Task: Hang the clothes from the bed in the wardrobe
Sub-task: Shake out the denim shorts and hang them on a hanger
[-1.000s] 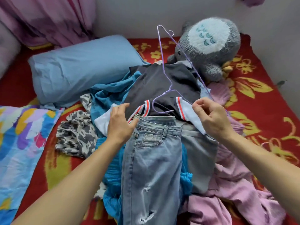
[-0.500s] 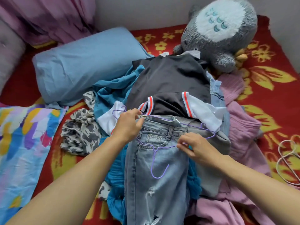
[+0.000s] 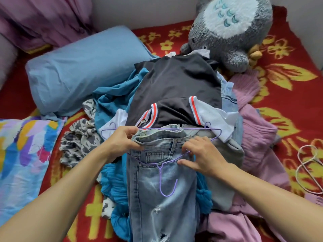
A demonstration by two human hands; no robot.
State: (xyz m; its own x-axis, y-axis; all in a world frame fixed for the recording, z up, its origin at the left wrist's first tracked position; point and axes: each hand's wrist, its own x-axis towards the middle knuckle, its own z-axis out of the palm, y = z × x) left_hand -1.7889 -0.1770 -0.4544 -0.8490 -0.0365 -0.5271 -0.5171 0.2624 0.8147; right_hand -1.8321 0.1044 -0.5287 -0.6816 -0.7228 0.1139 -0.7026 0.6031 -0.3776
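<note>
Purple wire hanger point(image 3: 160, 177) lies flat across the waist of the faded jeans point(image 3: 157, 206), which top the clothes heap on the red bed point(image 3: 288, 95). The left hand point(image 3: 122, 138) grips the jeans' waistband at its left end, fingers curled. The right hand point(image 3: 201, 154) pinches the hanger wire at the waistband's right. A dark shirt point(image 3: 174, 88) lies just beyond the jeans.

Pale blue is seen on the jeans point(image 3: 157, 203), purple on the hanger point(image 3: 160, 180); at twelve o'clock, charcoal on the shirt point(image 3: 176, 84).
</note>
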